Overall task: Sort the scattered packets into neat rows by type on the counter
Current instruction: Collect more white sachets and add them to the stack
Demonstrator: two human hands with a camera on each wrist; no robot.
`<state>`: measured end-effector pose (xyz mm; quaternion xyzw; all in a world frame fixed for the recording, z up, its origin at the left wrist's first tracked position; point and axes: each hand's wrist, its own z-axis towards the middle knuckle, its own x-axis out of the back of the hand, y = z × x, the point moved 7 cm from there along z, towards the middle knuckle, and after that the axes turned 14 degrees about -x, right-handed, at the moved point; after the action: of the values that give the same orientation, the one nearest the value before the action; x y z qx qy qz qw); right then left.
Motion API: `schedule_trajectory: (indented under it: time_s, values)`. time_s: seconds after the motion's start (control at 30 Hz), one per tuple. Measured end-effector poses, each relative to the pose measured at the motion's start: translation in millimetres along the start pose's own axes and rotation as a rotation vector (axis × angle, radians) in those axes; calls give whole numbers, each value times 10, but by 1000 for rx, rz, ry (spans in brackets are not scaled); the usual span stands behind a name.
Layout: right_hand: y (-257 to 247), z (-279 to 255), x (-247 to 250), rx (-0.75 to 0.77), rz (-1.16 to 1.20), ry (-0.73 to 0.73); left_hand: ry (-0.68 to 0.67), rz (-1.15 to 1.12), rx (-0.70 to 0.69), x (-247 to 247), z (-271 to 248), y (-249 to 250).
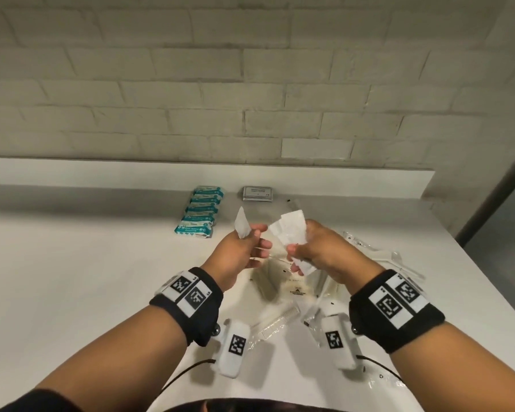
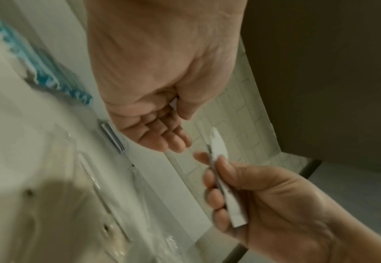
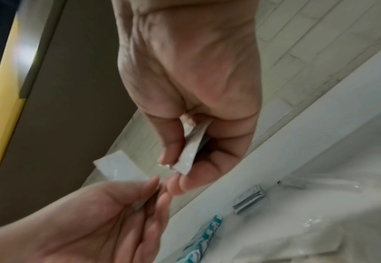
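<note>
- My left hand (image 1: 241, 253) is raised above the desk (image 1: 72, 278), palm turned inward, and its grip pinches one white sachet (image 1: 242, 223) between thumb and forefinger; the other fingers (image 2: 162, 131) hang loosely curled.
- My right hand (image 1: 312, 251) is up at the same height, just beside the left, knuckles toward me, and its grip is closed round a small stack of white sachets (image 1: 290, 233), thumb on one face and fingers behind.
- The two hands are close but not touching; the single sachet tilts away from the stack.
- Back by the wall, the teal packets (image 1: 201, 212) lie in a neat row, the grey packets (image 1: 257, 193) stacked just to their right.
- Below my hands, clear plastic packets (image 1: 283, 281) lie scattered, one with a comb (image 1: 277, 321) near my wrists.
</note>
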<state>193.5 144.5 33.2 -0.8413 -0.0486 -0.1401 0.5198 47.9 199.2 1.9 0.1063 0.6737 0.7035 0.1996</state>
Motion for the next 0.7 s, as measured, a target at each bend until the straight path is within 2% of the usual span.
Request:
schedule_trajectory:
  time_s: [0.07, 0.13, 0.2, 0.3, 0.37, 0.47, 0.6, 0.7]
  values:
    - [-54, -3, 145, 24, 60, 22, -8, 21, 71, 55, -24, -27]
    - [-107, -22, 240, 21, 163, 10, -20, 137, 123, 95, -38, -30]
    - [-156, -41, 251, 7, 236, -42, -70, 445, 107, 128, -4, 19]
    - [-184, -57, 127, -29, 275, -163, -188, 1027, -7, 87, 55, 164]
    - [-159, -56, -17, -57, 235, -253, -230, 1199, -47, 23, 73, 225]
    - [-88, -4, -146, -71, 175, -256, -266, 1106, -99, -43, 95, 246]
    - [-25, 99, -25, -45, 133, -73, -363, 638, -29, -139, 15, 207]
    - [-76, 105, 68, 7, 106, 6, -300, 575, -95, -111, 23, 247]
